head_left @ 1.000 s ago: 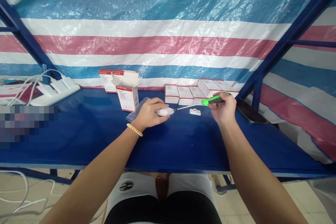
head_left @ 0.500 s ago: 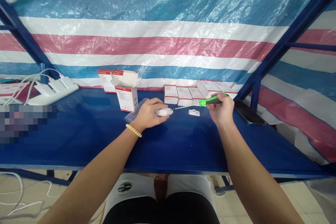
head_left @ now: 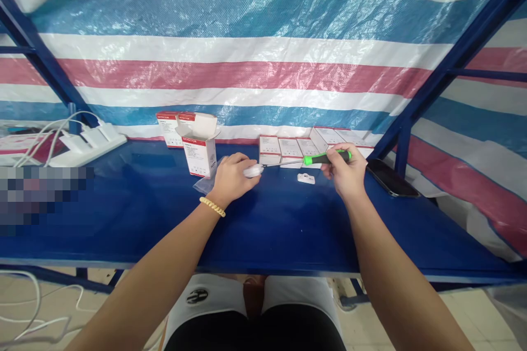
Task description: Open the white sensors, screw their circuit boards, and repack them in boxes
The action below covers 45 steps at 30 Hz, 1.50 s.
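Note:
My left hand is closed around a small white plastic detector, whose far side is covered by my fingers. In my right hand is a screwdriver with a green and black handle, held nearly level. Its thin shaft points left, and the dark tip meets the right end of the detector. On the table below the shaft lies a small white plastic bracket. A clear plastic bag lies partly under my left hand.
An open red-and-white box stands left of my left hand, other boxes behind it. Several similar boxes line the back. A phone lies at right on the blue table; a power strip with cables sits at left.
The detector and screwdriver tip have shifted slightly left. My right hand has moved its grip on the handle, with the fingers now turned differently around it.

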Tool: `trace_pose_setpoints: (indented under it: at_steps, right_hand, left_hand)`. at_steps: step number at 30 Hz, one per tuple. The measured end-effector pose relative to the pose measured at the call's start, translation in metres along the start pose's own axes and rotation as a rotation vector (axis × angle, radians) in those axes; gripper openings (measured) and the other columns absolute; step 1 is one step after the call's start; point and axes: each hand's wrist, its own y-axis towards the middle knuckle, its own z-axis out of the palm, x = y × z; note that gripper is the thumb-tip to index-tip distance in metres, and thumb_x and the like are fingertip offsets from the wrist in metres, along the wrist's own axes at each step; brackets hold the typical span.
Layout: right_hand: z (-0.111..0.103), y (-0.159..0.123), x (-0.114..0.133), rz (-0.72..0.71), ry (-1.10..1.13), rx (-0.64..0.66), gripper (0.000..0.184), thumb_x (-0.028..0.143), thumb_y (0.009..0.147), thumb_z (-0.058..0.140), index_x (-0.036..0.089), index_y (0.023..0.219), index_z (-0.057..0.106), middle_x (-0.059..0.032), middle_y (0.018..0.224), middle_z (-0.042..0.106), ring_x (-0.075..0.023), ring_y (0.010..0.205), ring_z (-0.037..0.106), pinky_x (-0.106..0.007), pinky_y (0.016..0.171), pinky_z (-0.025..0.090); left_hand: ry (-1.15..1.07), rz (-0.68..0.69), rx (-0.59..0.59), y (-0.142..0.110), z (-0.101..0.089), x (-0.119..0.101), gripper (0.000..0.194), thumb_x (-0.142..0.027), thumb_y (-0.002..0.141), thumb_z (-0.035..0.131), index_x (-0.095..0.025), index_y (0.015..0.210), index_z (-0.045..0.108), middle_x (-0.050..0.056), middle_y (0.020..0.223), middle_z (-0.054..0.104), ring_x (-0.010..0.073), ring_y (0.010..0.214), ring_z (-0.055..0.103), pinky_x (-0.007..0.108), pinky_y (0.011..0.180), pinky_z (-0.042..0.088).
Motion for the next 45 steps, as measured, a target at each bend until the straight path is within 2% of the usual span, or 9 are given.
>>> trace_pose_setpoints:
  at_steps: [8,11,15,22,25,30,36,39,45]
  right_hand:
    - [-0.008,0.007,-0.003,0.127,-0.384,-0.030,0.048,0.060,0.077,0.060,0.019,0.055,0.050,0.0008,0.034,0.050,-0.0084,0.027,0.041,-0.021,0.031,0.029]
    - [-0.010,0.011,-0.007,0.223,-0.252,0.053,0.042,0.057,0.082,0.046,0.019,0.066,0.054,-0.0006,0.036,0.052,-0.0102,0.027,0.040,-0.022,0.031,0.028]
    - [-0.011,0.011,-0.006,0.236,-0.192,0.131,0.027,0.049,0.080,0.052,0.023,0.086,0.049,0.0056,0.036,0.051,-0.0120,0.028,0.042,-0.021,0.032,0.028]
    - [-0.017,0.008,0.000,0.201,-0.573,0.145,0.050,0.064,0.080,0.055,0.021,0.056,0.046,0.0016,0.032,0.045,-0.0083,0.028,0.037,-0.023,0.033,0.026]
    - [-0.020,0.010,-0.002,0.286,-0.482,0.187,0.050,0.064,0.081,0.051,0.020,0.057,0.049,-0.0008,0.033,0.047,-0.0099,0.028,0.038,-0.025,0.034,0.027]
    - [-0.019,0.009,-0.003,0.265,-0.239,0.275,0.035,0.057,0.080,0.054,0.023,0.089,0.052,0.0061,0.036,0.049,-0.0114,0.030,0.040,-0.022,0.034,0.026]
    - [-0.022,0.009,-0.002,0.229,-0.546,0.252,0.053,0.069,0.082,0.048,0.021,0.061,0.045,0.0022,0.031,0.044,-0.0085,0.027,0.037,-0.023,0.036,0.026]
    - [-0.024,0.009,-0.003,0.268,-0.522,0.271,0.055,0.069,0.081,0.049,0.021,0.055,0.045,-0.0010,0.032,0.046,-0.0098,0.029,0.039,-0.025,0.037,0.028]
    - [-0.023,0.007,0.000,0.269,-0.215,0.404,0.036,0.056,0.079,0.056,0.023,0.091,0.050,0.0049,0.041,0.054,-0.0126,0.034,0.045,-0.023,0.038,0.028]
  left_hand:
    - [0.112,0.112,0.086,-0.001,0.004,0.006,0.020,-0.031,0.073,0.071,-0.022,0.090,0.076,0.007,0.091,0.071,0.0224,0.079,0.064,0.040,0.077,0.044]
    - [0.127,0.115,0.071,-0.001,0.004,0.005,0.019,-0.031,0.073,0.072,-0.022,0.090,0.076,0.006,0.090,0.071,0.0217,0.079,0.064,0.038,0.076,0.044]
    - [0.116,0.065,0.049,-0.001,0.004,0.004,0.022,-0.030,0.071,0.074,-0.022,0.092,0.076,0.005,0.090,0.070,0.0216,0.082,0.064,0.037,0.076,0.044]
    - [0.105,0.019,0.038,-0.001,0.003,0.007,0.022,-0.029,0.071,0.074,-0.022,0.092,0.075,0.004,0.088,0.070,0.0214,0.082,0.065,0.038,0.078,0.044]
    - [0.102,0.013,0.042,-0.001,0.003,0.009,0.023,-0.029,0.072,0.074,-0.022,0.093,0.075,0.004,0.089,0.069,0.0213,0.083,0.065,0.038,0.078,0.044]
    - [0.130,0.047,0.077,-0.001,0.003,0.009,0.020,-0.030,0.072,0.074,-0.022,0.091,0.075,0.004,0.088,0.069,0.0215,0.082,0.064,0.038,0.077,0.042]
    - [0.140,0.057,0.013,0.000,0.003,0.009,0.019,-0.028,0.070,0.075,-0.022,0.088,0.075,0.004,0.084,0.069,0.0218,0.081,0.061,0.038,0.075,0.039]
    - [0.140,0.065,-0.031,0.001,0.001,0.009,0.019,-0.029,0.069,0.075,-0.022,0.087,0.075,0.003,0.081,0.068,0.0214,0.081,0.059,0.038,0.077,0.038]
    - [0.171,0.102,-0.011,0.001,0.001,0.011,0.016,-0.028,0.070,0.074,-0.023,0.086,0.074,0.003,0.078,0.066,0.0219,0.081,0.058,0.039,0.078,0.037]
